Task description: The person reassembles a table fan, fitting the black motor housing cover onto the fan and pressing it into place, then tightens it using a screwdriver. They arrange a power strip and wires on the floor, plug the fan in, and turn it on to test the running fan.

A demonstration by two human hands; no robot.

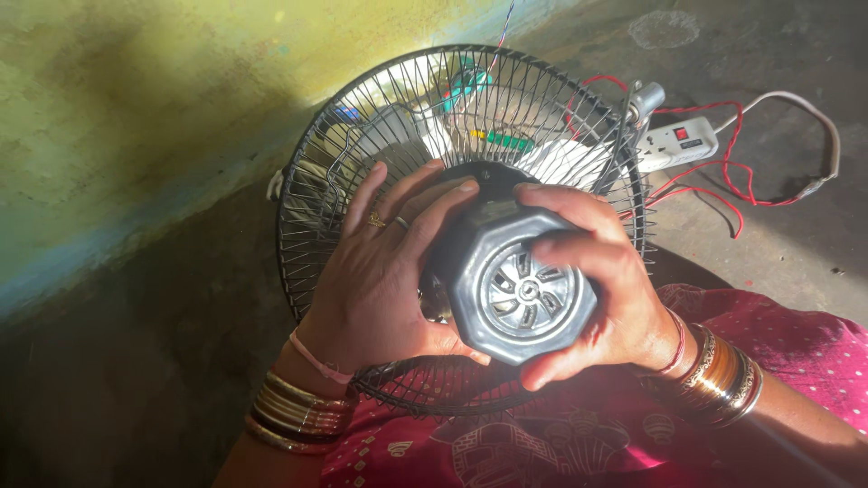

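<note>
Resting on dusty grey floor

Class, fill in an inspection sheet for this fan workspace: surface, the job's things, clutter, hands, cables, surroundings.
Surface: dark bare floor, part sunlit.
Job's things: black wire fan guard; grey octagonal motor housing with vent slots.
Clutter: coloured parts behind the guard, unclear.
Hands: left hand and right hand both grip the housing.
Cables: red wires; white power strip with white cord.
Surroundings: yellow-green wall; pink patterned clothing.
</note>
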